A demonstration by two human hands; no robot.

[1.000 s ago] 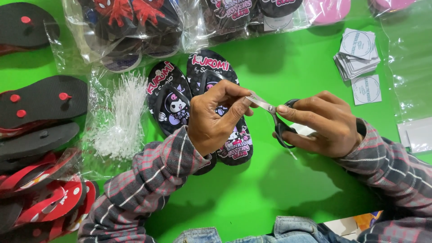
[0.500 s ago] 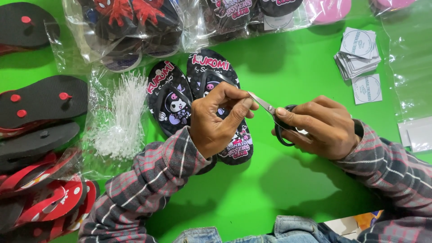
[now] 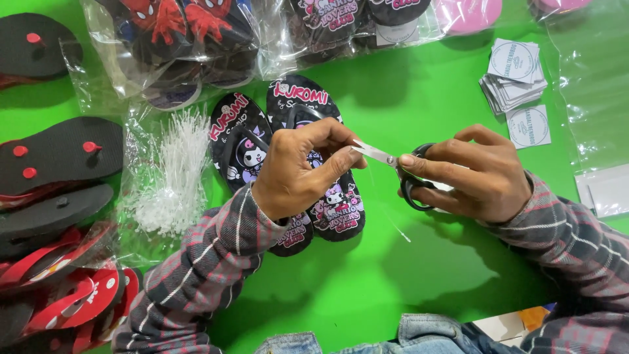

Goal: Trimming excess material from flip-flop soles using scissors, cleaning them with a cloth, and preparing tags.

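Note:
A pair of black printed flip-flops [image 3: 252, 141] with cartoon figures lies on the green table [image 3: 419, 275]. My left hand [image 3: 298, 174] rests over the pair, fingers pinched near the strap, right at the scissor tips. My right hand [image 3: 478, 174] grips small black-handled scissors [image 3: 393, 164], blades pointing left toward my left fingers. A thin clear plastic strand [image 3: 390, 216] hangs down from the blades.
A clear bag of white plastic tag pins [image 3: 170, 177] lies left of the pair. Black and red flip-flops [image 3: 59, 196] are stacked at the far left. Bagged flip-flops [image 3: 190, 39] line the top. Round-printed paper tags [image 3: 514, 75] sit top right, beside clear bags [image 3: 599, 98].
My hands barely shifted; the scissor blades have moved slightly closer to my left fingertips.

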